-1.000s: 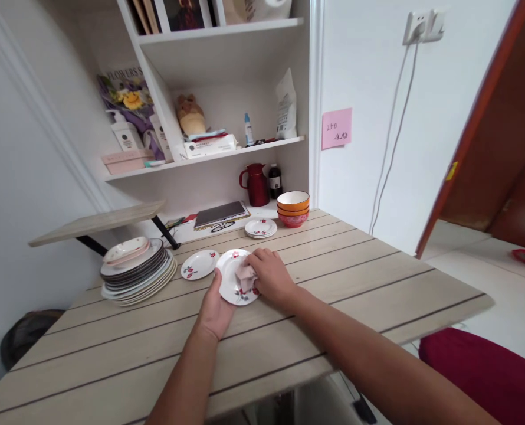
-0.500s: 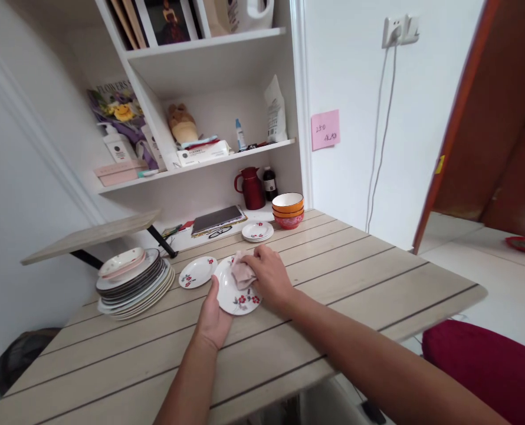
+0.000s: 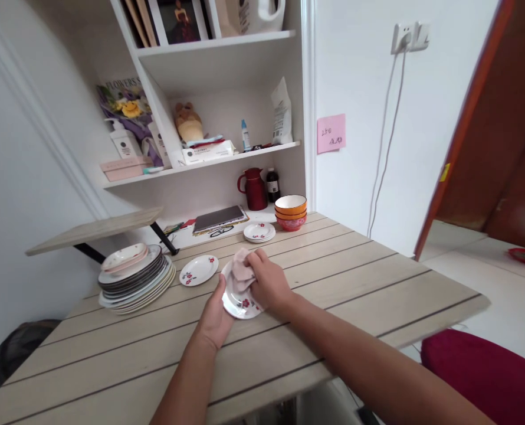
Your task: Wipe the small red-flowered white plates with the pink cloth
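Observation:
My left hand (image 3: 216,310) grips the left edge of a small white plate (image 3: 233,303) with red flowers, its thumb on the rim and the other fingers hidden underneath. Bunched in my right hand (image 3: 270,281) is a pale pink cloth (image 3: 242,271), pressed against the plate's upper face. The plate is held tilted above the table, and the cloth and right hand cover part of it. A matching flowered plate (image 3: 199,270) lies flat just to the left. Beyond my right hand sits a short stack of small flowered plates (image 3: 259,231).
A tall stack of plates (image 3: 134,289) stands at left beside a low wooden riser (image 3: 94,229). Orange and red bowls (image 3: 291,212) are stacked at the back, near a red jug (image 3: 254,190). Shelves rise behind the slatted table (image 3: 368,283). A dark red seat (image 3: 479,378) is at right.
The cloth has shifted over the plate and now covers more of its upper part. The plate has turned and tilted slightly in my left hand. The camera view has moved a little.

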Motion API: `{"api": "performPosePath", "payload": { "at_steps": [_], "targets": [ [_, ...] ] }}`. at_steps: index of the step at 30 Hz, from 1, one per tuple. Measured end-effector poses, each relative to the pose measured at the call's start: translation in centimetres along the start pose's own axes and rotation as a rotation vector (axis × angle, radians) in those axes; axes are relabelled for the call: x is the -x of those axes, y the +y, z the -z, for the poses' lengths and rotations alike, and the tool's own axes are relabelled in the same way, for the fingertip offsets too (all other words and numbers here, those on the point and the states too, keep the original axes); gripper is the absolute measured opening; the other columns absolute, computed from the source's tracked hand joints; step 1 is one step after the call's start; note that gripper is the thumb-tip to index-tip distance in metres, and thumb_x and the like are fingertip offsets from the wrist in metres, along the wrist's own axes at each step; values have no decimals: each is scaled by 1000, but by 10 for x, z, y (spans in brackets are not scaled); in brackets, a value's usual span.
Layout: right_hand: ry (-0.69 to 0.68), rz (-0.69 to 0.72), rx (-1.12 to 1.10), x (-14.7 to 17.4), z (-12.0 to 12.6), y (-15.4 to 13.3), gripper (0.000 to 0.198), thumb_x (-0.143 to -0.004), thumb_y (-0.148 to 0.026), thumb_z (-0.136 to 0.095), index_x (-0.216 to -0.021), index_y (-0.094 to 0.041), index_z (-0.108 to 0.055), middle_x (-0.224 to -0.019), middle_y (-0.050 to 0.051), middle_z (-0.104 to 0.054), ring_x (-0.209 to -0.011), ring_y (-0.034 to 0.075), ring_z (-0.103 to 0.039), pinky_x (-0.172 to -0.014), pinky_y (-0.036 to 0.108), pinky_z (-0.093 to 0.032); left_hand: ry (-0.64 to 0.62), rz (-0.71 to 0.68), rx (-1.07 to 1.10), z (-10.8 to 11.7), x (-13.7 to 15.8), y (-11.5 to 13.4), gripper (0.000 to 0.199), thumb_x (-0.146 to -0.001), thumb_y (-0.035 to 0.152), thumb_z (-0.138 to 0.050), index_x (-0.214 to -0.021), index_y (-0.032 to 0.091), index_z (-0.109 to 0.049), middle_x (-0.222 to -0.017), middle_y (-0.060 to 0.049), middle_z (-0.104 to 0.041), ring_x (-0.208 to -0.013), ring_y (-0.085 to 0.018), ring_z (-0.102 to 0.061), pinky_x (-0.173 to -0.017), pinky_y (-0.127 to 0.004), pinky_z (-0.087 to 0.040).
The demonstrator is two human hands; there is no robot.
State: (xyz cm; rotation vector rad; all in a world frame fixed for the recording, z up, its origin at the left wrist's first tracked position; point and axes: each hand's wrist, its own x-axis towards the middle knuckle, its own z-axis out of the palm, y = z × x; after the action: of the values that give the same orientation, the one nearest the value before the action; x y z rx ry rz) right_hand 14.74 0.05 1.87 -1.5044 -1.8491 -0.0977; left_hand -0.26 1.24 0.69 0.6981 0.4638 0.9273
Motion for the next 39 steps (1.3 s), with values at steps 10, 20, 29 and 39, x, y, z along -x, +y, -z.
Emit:
{"api": "performPosePath", "payload": {
  "at_steps": [10,20,29,39],
  "targets": [
    [-138,153,-66,8,-5,-5,31,-73,-13,-55,-101,-27,-56,-105,1,-55,-78,16,-55,-60,26,-30,87,-26,29,-1,2,5,53,-94,47,-48,-135,15,-55,-122,-12,-70,-118,-27,-62,-105,-42,-44],
    [-43,13,-58,1,0,4,35,-76,-12,-52,-106,-28,-58,-104,1,-53,-77,15,-55,-61,26,-32,85,-19,-54,-8,3,-1,52,-93,44,-51,-136,15,-54,-125,-13,-68,-120,-28,-60,-107,-43,-42],
    [-165,182,-103,7,1,-3,27,-77,-19,-57,-103,-26,-58,-105,1,-55,-78,16,-54,-61,26,-32,114,-44,-30,-4,3,3,49,-92,42,-55,-131,13,-58,-120,-13,-70,-114,-27,-64,-103,-40,-46],
    [-97,-27,-20,0,2,6,35,-76,-14,-52,-108,-29,-57,-104,1,-54,-76,15,-55,-59,27,-29,80,-43,-74,-2,1,-3,53,-90,43,-58,-135,16,-54,-122,-14,-69,-114,-27,-63,-103,-42,-45]
  ]
}}
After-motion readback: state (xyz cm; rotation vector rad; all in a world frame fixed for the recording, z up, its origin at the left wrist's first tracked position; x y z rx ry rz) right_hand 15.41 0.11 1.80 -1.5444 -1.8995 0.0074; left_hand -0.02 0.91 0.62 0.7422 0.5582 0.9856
